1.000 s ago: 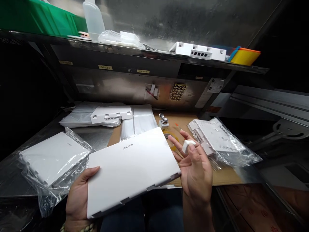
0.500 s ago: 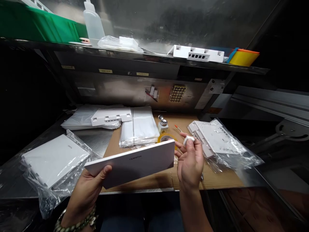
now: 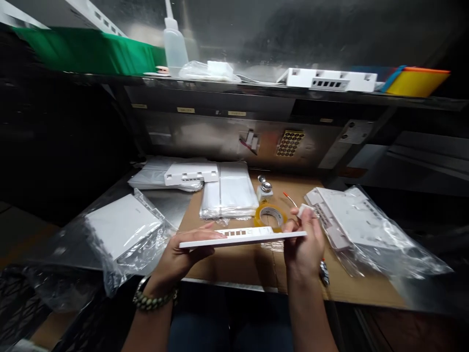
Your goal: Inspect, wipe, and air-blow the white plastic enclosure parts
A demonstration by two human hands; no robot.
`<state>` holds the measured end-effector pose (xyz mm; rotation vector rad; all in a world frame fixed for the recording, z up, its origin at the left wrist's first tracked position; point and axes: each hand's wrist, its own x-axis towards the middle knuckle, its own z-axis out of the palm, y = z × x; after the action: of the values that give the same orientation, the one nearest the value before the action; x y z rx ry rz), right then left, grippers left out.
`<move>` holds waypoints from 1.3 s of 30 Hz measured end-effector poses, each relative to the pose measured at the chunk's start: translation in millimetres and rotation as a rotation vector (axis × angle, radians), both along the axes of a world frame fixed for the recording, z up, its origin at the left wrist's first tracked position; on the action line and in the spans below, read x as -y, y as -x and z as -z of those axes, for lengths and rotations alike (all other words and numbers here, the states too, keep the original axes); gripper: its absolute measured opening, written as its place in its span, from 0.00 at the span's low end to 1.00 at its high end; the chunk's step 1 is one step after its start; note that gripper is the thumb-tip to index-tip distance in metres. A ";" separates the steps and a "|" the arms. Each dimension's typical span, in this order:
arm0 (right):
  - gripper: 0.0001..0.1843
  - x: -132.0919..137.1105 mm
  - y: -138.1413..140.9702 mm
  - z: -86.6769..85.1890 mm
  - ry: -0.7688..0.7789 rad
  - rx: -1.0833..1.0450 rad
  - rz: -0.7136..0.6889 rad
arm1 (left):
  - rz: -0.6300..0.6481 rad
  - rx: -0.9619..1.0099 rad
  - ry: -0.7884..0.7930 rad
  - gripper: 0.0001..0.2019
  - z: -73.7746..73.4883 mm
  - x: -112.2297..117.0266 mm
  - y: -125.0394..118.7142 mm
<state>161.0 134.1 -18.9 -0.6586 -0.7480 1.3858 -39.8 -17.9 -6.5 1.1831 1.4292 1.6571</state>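
Observation:
A flat white plastic housing cover point(image 3: 244, 239) is held nearly edge-on over the cardboard, with port cutouts showing along its far side. My left hand point(image 3: 186, 247) grips its left end, thumb below and fingers on top. At the cover's right end, my right hand point(image 3: 306, 239) pinches a small folded white wad point(image 3: 305, 210), perhaps cloth or cotton, between thumb and fingers. Some fingers of that hand are hidden behind the cover's corner. Just beyond the cover lies a roll of yellow tape point(image 3: 270, 216), near a small dispenser bottle with a metal top point(image 3: 265, 190).
Bagged white housings lie at left point(image 3: 122, 225) and right point(image 3: 348, 217). A stack of clear plastic bags point(image 3: 230, 190) sits at the back, with a white housing part point(image 3: 191, 174) beside it. Overhead, a metal shelf point(image 3: 256, 88) carries a green bin point(image 3: 88, 51) and a squeeze bottle point(image 3: 175, 46).
The cover has tipped from showing its printed face to nearly edge-on. My right hand, still pinching the wad, has come to its right end. The camera view has shifted left.

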 end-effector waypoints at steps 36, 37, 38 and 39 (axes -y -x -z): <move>0.10 101.3 33.4 -6.8 -1.069 0.899 -0.292 | -0.256 1.008 -0.175 0.33 -8.2 -20.7 -36.7; 0.10 99.0 32.3 -6.2 -1.082 0.912 -0.305 | -0.262 1.001 -0.181 0.34 -7.2 -19.4 -35.5; 0.09 97.3 31.2 -5.8 -1.089 0.922 -0.311 | -0.260 0.999 -0.185 0.34 -6.1 -18.5 -34.4; 0.09 96.6 30.5 -5.4 -1.089 0.927 -0.310 | -0.255 0.997 -0.188 0.34 -5.1 -18.0 -33.8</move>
<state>130.4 37.5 -13.5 -0.2562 -2.1912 0.6577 -6.0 0.2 -1.4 0.1311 0.7935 2.1282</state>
